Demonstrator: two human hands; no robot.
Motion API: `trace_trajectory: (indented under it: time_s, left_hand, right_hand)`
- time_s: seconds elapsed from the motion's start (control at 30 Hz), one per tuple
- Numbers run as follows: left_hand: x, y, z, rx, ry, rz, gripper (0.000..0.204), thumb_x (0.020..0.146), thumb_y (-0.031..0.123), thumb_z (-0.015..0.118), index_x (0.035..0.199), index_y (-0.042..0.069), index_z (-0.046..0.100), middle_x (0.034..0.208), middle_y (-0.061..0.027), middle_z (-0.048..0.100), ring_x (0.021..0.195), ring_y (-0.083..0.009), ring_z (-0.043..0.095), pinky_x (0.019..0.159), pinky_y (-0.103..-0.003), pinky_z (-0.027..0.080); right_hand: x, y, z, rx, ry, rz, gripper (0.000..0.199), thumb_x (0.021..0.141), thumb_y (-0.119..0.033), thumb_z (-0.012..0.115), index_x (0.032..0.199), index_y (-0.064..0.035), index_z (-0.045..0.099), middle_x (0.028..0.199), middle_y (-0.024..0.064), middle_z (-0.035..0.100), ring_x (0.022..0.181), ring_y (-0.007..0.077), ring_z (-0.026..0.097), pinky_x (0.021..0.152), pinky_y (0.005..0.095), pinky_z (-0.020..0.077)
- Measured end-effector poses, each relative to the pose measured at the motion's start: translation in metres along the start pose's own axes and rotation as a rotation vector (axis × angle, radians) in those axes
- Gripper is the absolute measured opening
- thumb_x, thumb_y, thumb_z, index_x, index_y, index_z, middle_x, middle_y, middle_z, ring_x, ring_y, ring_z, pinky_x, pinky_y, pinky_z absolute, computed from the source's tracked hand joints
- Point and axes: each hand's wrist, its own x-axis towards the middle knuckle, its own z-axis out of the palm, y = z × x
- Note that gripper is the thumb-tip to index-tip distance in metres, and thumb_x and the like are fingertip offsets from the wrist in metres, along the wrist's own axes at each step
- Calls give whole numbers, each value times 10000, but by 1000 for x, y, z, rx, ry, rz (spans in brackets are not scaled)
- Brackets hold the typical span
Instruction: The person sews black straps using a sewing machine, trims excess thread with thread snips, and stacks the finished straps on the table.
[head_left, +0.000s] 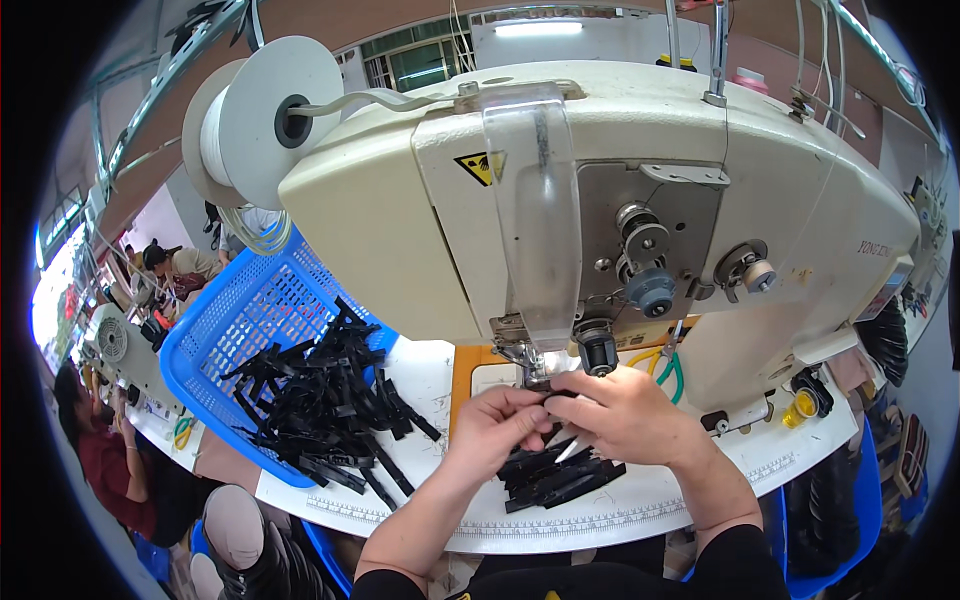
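Both hands meet just in front of the needle area point(537, 372) of a large cream sewing machine point(380, 200). My left hand point(492, 428) is closed in a pinch, its fingertips touching those of the other hand; what they grip is hidden. My right hand point(632, 415) is closed too, with its fingers by the presser foot. From under its fingers sticks a pale pointed tool point(568, 447), kind unclear. Beneath the hands, a small pile of black strips point(560, 482) lies on the white table point(470, 520).
On the left, a tilted blue basket point(215, 345) spills a heap of black strips point(335, 400) onto the table. Green-and-yellow-handled scissors point(672, 375) lie behind my right hand. A white spool point(260, 100) hangs upper left. Other people point(110, 450) sit at machines farther left.
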Motion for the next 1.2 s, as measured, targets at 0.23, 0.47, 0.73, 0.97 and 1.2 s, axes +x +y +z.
trace_trajectory:
  time_s: [0.23,0.47,0.73,0.97,1.2]
  left_hand:
    - [28,5,-18,-48,123,47,90,822,44,590,881,-23,574,697,-73,583,547,-124,546,495,-214,449]
    - [50,-4,-18,-12,138,134,62,839,37,561,782,17,551,599,-30,551,500,-79,494,472,-202,370]
    - [59,-4,-9,37,193,154,112,854,76,564,759,23,538,591,-29,545,478,-70,470,454,-194,344]
    - [65,-7,-7,76,222,130,117,865,87,555,775,13,556,594,-30,547,476,-72,472,449,-198,364]
    - [62,-6,-8,56,185,137,107,870,82,541,794,10,565,648,-46,567,503,-94,506,454,-203,389]
  right_hand:
    - [2,22,20,-46,182,93,366,588,-13,661,944,-90,617,745,52,617,614,208,611,532,310,486]
    - [-6,42,24,-52,102,203,432,561,1,673,980,-93,626,705,66,619,590,233,611,522,312,481]
    - [-3,53,27,-46,238,141,159,642,-101,667,785,-93,599,549,50,542,475,228,559,420,317,435]
    - [-7,59,17,-86,180,197,141,650,-95,661,779,-85,605,562,46,566,510,226,576,500,330,462]
    - [-8,54,6,-68,132,222,116,680,-112,663,778,-83,608,581,47,578,527,221,578,540,328,466]
